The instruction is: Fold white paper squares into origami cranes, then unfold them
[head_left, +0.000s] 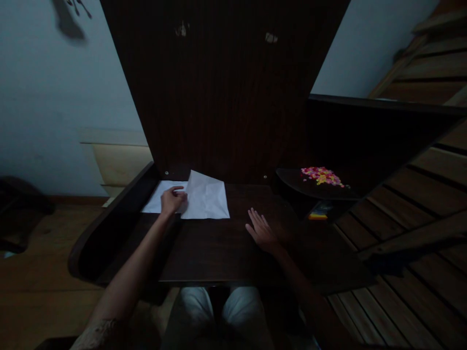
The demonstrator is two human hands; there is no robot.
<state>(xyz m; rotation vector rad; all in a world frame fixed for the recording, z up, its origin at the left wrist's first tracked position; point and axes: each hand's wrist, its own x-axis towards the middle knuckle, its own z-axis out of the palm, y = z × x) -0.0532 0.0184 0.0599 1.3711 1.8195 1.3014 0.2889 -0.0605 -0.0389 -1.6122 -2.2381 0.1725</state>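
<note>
At the left of the dark wooden desk, my left hand point(172, 201) has its fingers curled in at the left edge of a white sheet of paper point(206, 198) and appears to pinch it. The sheet's upper left corner stands raised. Another white paper part point(155, 201) lies flat on the desk, to the left and partly behind that hand; whether it is a separate sheet I cannot tell. My right hand point(261, 232) rests palm down on the desk, right of the paper, fingers stretched out and holding nothing.
A tall dark panel point(226, 97) rises behind the desk point(219, 253). On a curved side shelf point(292, 180) at right lies a pile of small pink, red and yellow pieces point(321, 175). Below it sits a coloured item point(318, 214). A raised curved side point(109, 218) bounds the left.
</note>
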